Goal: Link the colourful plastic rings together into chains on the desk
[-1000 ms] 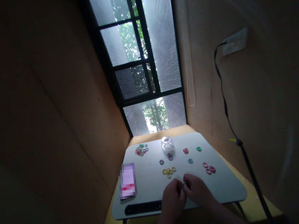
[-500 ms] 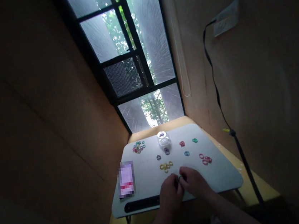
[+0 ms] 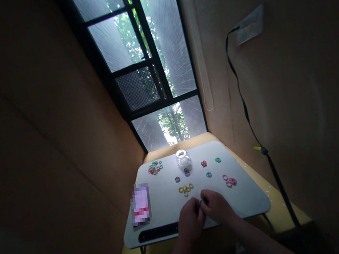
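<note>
My left hand [image 3: 191, 219] and my right hand [image 3: 217, 205] meet over the near edge of the white table, fingers closed. A small green hair tie [image 3: 201, 201] shows between their pinched fingertips; most of it is hidden. Just beyond lies a group of yellow hair ties [image 3: 185, 189]. To the right are pink hair ties [image 3: 230, 181]. Farther back sit small clusters: blue hair ties [image 3: 209, 174], red hair ties [image 3: 203, 164], green hair ties [image 3: 218, 159], dark hair ties [image 3: 177, 179] and purple hair ties [image 3: 187, 172].
A clear round jar [image 3: 183, 161] stands at the back of the folding table [image 3: 163, 207]. Mixed hair ties [image 3: 155, 168] form a pile at the back left. A blurred phone-like object [image 3: 141, 205] lies left, near a black slot [image 3: 157, 232]. A black cable [image 3: 274, 176] hangs at right.
The view has tilted and shifted, so the table appears slightly higher and farther left. Both hands stay together at the green hair tie, with only slight finger movement.
</note>
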`<state>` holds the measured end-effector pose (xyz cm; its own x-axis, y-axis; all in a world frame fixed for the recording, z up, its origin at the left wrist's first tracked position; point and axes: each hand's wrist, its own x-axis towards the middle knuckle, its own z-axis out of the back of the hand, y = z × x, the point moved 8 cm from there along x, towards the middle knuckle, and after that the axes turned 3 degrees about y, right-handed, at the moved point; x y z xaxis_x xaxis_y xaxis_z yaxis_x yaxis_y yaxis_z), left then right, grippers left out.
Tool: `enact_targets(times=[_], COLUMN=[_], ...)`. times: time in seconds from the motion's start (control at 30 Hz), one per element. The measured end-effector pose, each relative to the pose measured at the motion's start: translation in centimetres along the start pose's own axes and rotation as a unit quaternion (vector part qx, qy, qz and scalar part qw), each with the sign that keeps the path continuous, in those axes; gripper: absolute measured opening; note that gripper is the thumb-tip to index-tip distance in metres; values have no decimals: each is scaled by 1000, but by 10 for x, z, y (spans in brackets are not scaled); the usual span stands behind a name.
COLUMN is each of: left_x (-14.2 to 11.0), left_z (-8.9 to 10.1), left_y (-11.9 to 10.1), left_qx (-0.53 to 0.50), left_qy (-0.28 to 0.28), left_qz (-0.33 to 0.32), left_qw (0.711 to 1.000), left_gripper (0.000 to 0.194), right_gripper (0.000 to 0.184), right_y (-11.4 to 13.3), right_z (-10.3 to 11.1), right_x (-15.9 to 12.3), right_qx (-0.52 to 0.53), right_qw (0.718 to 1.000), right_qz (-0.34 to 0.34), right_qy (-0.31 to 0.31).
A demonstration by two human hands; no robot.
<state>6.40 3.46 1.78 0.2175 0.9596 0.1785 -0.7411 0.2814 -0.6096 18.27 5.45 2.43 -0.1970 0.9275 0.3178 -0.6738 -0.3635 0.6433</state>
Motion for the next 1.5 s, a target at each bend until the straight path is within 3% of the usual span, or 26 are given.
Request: enact_targets(times=[0.9, 1.5], left_x=[-3, 3], left_z=[2, -4], left_y=[1, 3], left_qx=[-20, 4], left_qy=[-13, 45], left_qz=[-6, 23], left_qw=[1000, 999], left_gripper=[10, 11], right_gripper=[10, 8], right_y=[2, -3], right_z=[-1, -5], right_x=[-1, 4], right_qx=[-16, 4], right_qw=[1000, 999], right_qz=[-7, -4], right_qy=[6, 43])
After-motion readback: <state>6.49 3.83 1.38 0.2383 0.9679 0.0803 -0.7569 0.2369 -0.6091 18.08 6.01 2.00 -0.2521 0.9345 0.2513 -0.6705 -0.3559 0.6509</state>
